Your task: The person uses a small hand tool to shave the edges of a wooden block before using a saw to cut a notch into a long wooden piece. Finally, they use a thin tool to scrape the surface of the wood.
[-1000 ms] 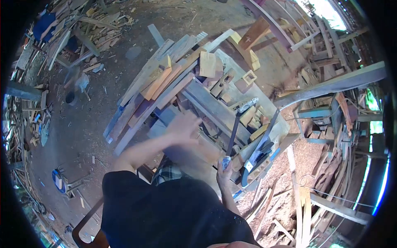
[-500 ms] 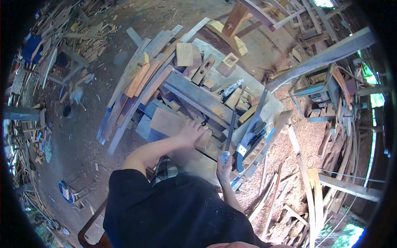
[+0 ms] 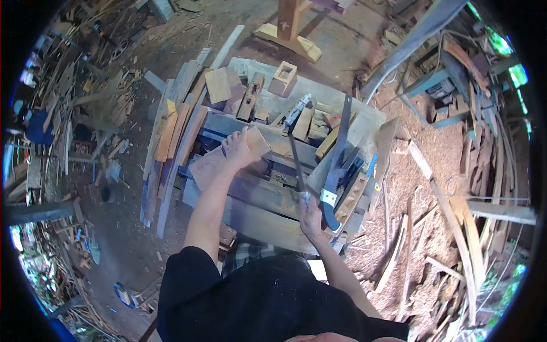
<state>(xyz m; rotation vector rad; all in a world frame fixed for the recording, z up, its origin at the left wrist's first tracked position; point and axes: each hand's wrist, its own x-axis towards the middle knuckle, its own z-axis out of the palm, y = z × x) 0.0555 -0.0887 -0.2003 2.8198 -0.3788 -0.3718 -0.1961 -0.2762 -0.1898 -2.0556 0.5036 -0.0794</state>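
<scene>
My left hand (image 3: 236, 149) is wrapped over a flat wooden board (image 3: 208, 169), which is lifted and tilted above the workbench (image 3: 250, 219). One end of that board faces up to the right of my fingers. Lower and to the right, my right hand (image 3: 311, 218) is closed round the handle of a long, thin, dark file (image 3: 297, 162), which points away from me. Just beside that hand lies a handsaw (image 3: 342, 137) with a dark teal grip and its blade pointing to the far side of the bench.
Wooden hand planes (image 3: 250, 97), a hollow wooden block (image 3: 282, 78) and a metal plane (image 3: 298, 109) sit on the bench's far half. Long boards (image 3: 181, 131) stack along its left side. Wood shavings (image 3: 393, 222) cover the floor at right. Another person (image 3: 41, 126) is at far left.
My left hand has raised the board off the bench and moved it away from my body, tilting it. The file stays in my right hand. The camera view has shifted.
</scene>
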